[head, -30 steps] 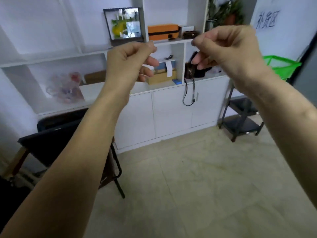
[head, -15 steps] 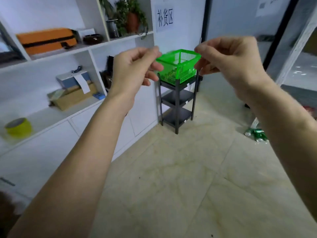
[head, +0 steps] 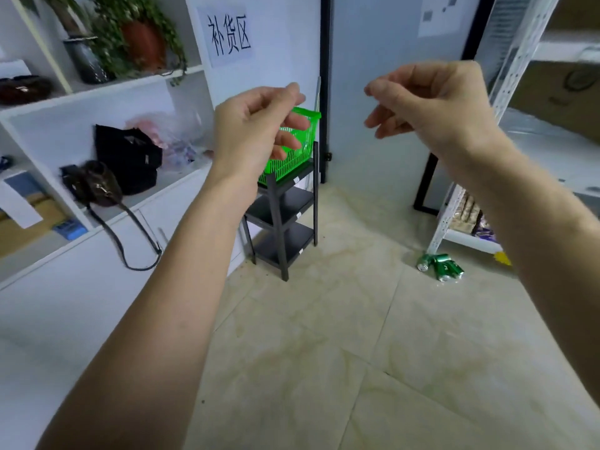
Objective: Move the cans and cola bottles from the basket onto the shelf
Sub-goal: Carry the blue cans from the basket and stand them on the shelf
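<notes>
A green plastic basket (head: 300,151) stands on top of a small black rack (head: 285,219) against the far wall; its inside is hidden. My left hand (head: 256,128) is raised in front of the basket with fingers loosely curled and holds nothing. My right hand (head: 431,102) is raised at the same height to the right, fingers also loosely curled and empty. Green cans (head: 441,266) lie on the floor at the foot of a white metal shelf (head: 506,79) on the right. No cola bottles are in sight.
White cabinet shelving (head: 107,92) runs along the left wall with a black bag (head: 130,157), a potted plant (head: 143,37) and boxes. A paper sign (head: 230,35) hangs above the basket. Beige tiled floor (head: 324,352) stretches between me and the rack.
The view has swung right: the basket and rack are now nearer the centre, and the white metal shelf has come into sight. Both hands stay raised and have spread slightly apart.
</notes>
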